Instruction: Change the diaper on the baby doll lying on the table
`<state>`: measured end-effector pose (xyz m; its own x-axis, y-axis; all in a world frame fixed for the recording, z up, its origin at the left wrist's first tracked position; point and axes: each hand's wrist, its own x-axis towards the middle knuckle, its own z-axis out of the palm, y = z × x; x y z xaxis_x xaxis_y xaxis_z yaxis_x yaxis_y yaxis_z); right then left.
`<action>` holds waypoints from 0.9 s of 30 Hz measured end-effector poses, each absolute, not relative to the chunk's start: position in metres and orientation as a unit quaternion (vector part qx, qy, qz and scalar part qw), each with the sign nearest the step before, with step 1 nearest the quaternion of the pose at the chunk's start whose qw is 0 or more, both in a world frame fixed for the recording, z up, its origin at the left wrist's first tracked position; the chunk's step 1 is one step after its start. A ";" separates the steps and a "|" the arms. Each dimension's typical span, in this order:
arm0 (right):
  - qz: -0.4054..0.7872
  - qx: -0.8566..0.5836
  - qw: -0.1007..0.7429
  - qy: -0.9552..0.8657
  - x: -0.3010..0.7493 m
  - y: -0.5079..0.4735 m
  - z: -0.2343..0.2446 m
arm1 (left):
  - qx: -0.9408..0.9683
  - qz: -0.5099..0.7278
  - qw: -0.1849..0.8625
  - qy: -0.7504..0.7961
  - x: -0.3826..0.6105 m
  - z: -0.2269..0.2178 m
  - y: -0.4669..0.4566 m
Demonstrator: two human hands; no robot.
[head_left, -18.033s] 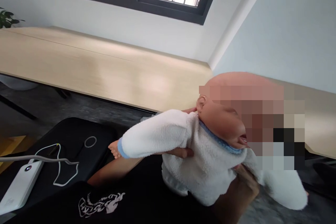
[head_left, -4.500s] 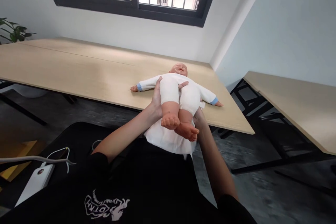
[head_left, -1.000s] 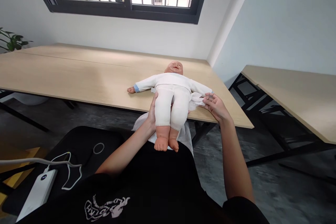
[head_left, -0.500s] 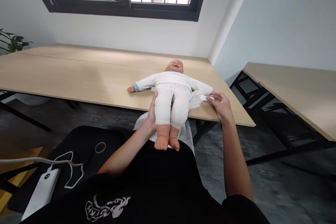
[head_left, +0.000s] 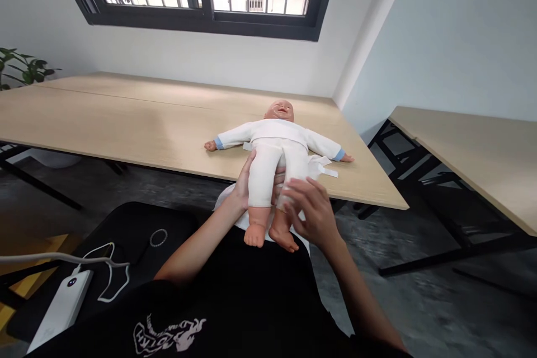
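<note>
A baby doll [head_left: 277,137] in a white top with blue cuffs and white leggings lies on its back, arms spread, legs hanging over the table edge. My left hand [head_left: 243,184] is wrapped round the doll's leg on the left, and its fingertips show between the legs. Over the doll's other leg [head_left: 297,159] is my right hand [head_left: 312,210], fingers apart and slightly blurred; whether it touches the leg I cannot tell. Beside the hips, thin white material with a tab [head_left: 329,172], like a diaper's, lies on the table. White cloth [head_left: 224,194] hangs below the legs.
The wooden table [head_left: 168,123] reaches to the wall under a barred window. A second table [head_left: 474,145] stands at the right. On a black chair [head_left: 138,229] at the left lie a white power bank [head_left: 62,307] with a cable and a beaded bracelet [head_left: 159,238].
My right hand has let go of the white tab and moved left and down to the doll's leg on the right. That leg has swung outward. My left hand stays on its leg.
</note>
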<state>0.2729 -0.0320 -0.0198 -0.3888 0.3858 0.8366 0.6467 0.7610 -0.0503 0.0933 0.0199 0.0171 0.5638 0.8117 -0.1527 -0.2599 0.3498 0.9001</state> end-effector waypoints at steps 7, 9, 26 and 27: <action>-0.218 -0.276 0.300 -0.887 0.272 -0.021 -0.030 | 0.451 0.334 0.760 0.329 0.040 0.018 0.022; -0.243 -0.294 0.281 -0.881 0.284 -0.020 -0.034 | 0.505 0.351 0.689 0.384 0.029 0.020 0.019; -0.238 -0.321 0.285 -0.871 0.261 -0.036 -0.080 | 0.511 0.417 0.595 0.459 0.023 0.001 0.014; -0.216 -0.304 0.304 -0.876 0.259 -0.035 -0.077 | 0.504 0.420 0.603 0.455 0.023 -0.001 0.015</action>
<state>0.2587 -0.0353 -0.0769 -0.6300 0.4019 0.6645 0.6648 0.7214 0.1939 0.0232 0.0154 -0.0005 0.2333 0.9644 -0.1248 -0.0485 0.1397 0.9890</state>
